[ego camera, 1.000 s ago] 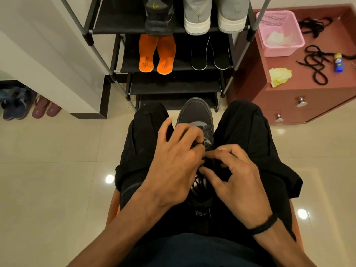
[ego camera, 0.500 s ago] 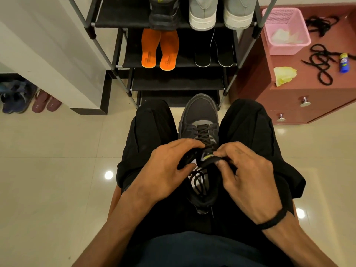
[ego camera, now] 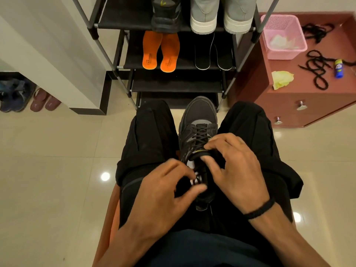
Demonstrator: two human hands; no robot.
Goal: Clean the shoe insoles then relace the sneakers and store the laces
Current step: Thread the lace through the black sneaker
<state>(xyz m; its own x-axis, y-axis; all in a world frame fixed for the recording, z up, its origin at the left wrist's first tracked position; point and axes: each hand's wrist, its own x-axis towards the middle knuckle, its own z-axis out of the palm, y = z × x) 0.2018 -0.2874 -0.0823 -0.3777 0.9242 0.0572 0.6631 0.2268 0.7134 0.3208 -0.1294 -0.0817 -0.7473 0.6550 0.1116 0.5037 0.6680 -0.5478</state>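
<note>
A dark grey sneaker point(ego camera: 198, 116) lies between my knees, toe pointing away, with a black lace point(ego camera: 200, 135) crossed through its eyelets. My right hand point(ego camera: 235, 166) pinches the sneaker's tongue between thumb and fingers. My left hand point(ego camera: 163, 191) is blurred, just left of the shoe's opening, with fingers and thumb apart and nothing plainly held. Two orange insoles point(ego camera: 160, 53) and two black insoles point(ego camera: 212, 53) lie on the rack's second shelf. Loose black laces point(ego camera: 316, 68) lie on the reddish cabinet point(ego camera: 289, 105).
The black shoe rack point(ego camera: 115, 67) stands straight ahead, with grey shoes point(ego camera: 219, 14) and a dark sneaker point(ego camera: 165, 14) on its top shelf. On the cabinet are a pink basket point(ego camera: 283, 35), a yellow cloth point(ego camera: 281, 79) and a small blue bottle point(ego camera: 338, 68). Footwear point(ego camera: 17, 95) lies at far left.
My left hand has let go of the shoe's side and drawn back toward me. My right hand has stayed on the tongue and lifted it. More of the laced front now shows.
</note>
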